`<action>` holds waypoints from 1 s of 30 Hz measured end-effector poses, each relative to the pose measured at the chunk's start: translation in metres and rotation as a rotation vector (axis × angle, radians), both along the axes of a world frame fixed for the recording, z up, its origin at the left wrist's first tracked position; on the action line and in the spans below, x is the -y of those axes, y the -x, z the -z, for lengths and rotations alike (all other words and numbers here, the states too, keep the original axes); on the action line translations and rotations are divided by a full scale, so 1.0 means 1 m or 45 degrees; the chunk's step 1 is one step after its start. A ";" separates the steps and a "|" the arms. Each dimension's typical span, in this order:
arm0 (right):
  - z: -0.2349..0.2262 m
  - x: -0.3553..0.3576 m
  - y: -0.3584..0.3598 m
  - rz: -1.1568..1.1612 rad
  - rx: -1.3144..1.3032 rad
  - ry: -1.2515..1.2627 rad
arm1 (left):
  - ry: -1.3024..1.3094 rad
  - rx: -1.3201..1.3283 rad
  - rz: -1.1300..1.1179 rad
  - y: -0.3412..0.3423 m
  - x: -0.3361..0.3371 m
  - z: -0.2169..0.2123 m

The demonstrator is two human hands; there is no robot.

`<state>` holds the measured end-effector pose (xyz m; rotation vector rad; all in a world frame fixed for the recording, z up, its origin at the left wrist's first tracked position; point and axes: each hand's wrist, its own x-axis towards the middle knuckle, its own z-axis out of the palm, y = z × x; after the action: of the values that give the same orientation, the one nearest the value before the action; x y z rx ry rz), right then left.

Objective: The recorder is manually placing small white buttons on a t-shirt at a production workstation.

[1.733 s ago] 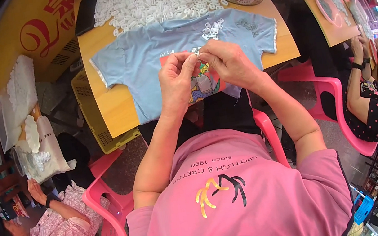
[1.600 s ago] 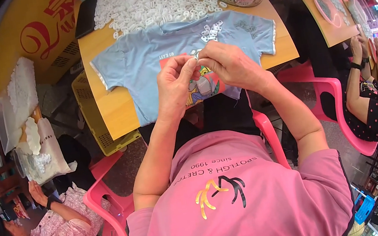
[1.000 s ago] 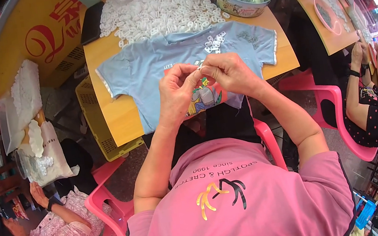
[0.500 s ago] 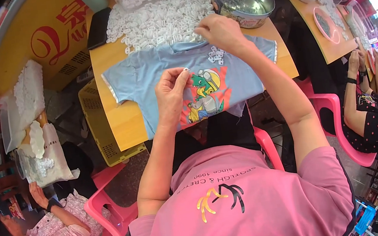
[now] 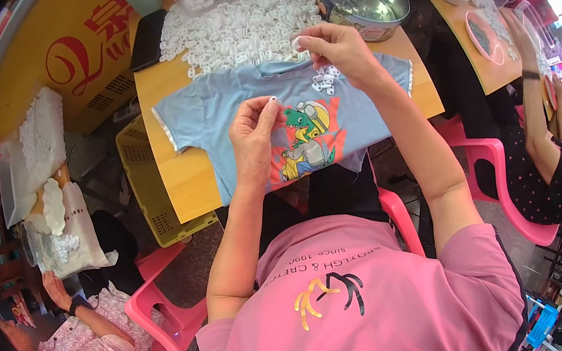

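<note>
A light blue T-shirt (image 5: pixel 211 106) with a cartoon dinosaur print lies spread on the wooden table in front of me. Over its middle, my left hand (image 5: pixel 254 136) pinches a small white plastic piece (image 5: pixel 273 99) between thumb and fingertips. My right hand (image 5: pixel 343 53) is raised near the shirt's neckline, closed on another white plastic piece (image 5: pixel 297 44). Just below that hand sits a small cluster of slotted white pieces (image 5: pixel 326 84) on the shirt. A large heap of the same white pieces (image 5: pixel 241 35) covers the table beyond the neckline.
A round metal tin (image 5: pixel 362 12) with small shiny parts stands far right; a black flat object (image 5: pixel 148 38) lies far left. A yellow crate (image 5: pixel 154 185) is beside the table. Co-workers sit at left (image 5: pixel 90 342) and right (image 5: pixel 543 169), near pink chairs (image 5: pixel 503 189).
My right hand has drawn back slightly from the heap and now shows a white piece at its fingertips. My left hand has barely moved. The right co-worker's arm has reached forward.
</note>
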<state>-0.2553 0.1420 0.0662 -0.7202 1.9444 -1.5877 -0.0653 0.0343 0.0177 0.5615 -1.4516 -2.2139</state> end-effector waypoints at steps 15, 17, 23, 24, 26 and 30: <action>-0.012 -0.037 -0.085 0.131 0.661 0.491 | -0.063 -0.313 0.007 -0.002 -0.033 -0.047; -0.006 -0.039 -0.087 0.142 0.665 0.475 | -0.035 -0.275 0.003 -0.004 -0.033 -0.046; -0.009 -0.045 -0.092 0.151 0.779 0.499 | -0.095 -0.179 -0.020 -0.006 -0.035 -0.047; -0.011 -0.045 -0.093 0.161 0.804 0.507 | -0.094 -0.177 -0.019 -0.007 -0.034 -0.045; -0.014 -0.045 -0.094 0.171 0.803 0.517 | -0.088 -0.112 -0.028 -0.007 -0.034 -0.040; -0.013 -0.045 -0.097 0.190 0.706 0.551 | -0.114 -0.109 -0.020 -0.005 -0.036 -0.039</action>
<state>-0.1584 0.1871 0.0791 -0.2421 1.2925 -2.0628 -0.0604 0.0705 0.0569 0.4990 -1.3066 -2.2705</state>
